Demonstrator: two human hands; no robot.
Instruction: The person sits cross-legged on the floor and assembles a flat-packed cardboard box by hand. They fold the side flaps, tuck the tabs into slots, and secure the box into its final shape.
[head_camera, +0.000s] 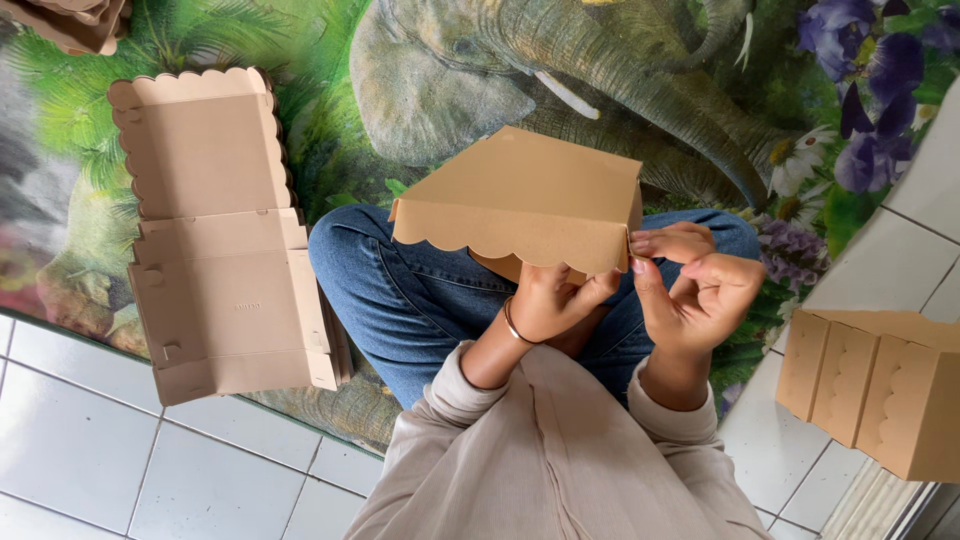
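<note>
Head view looks down on a seated person in blue jeans (400, 290) and a pale beige top, holding a brown cardboard box (525, 195) above the lap. A flap with a scalloped edge hangs down the box's near side. Under that flap the left hand (550, 300) grips the box from below, fingers curled shut against the underside, with a thin bangle (512, 325) on the wrist. At the flap's right corner the right hand (695, 280) has its thumb and fingers pinched together on the cardboard edge.

Beneath the person lies a mat (640, 80) printed with an elephant, green leaves and purple flowers. Toward the mat's left edge sits a stack of unfolded flat box blanks (215, 235), the same brown card with a scalloped end, well apart from the hands. Beyond the mat's right edge, on the white tiled floor (120, 450), stands a row of finished boxes (880, 385), touching side by side.
</note>
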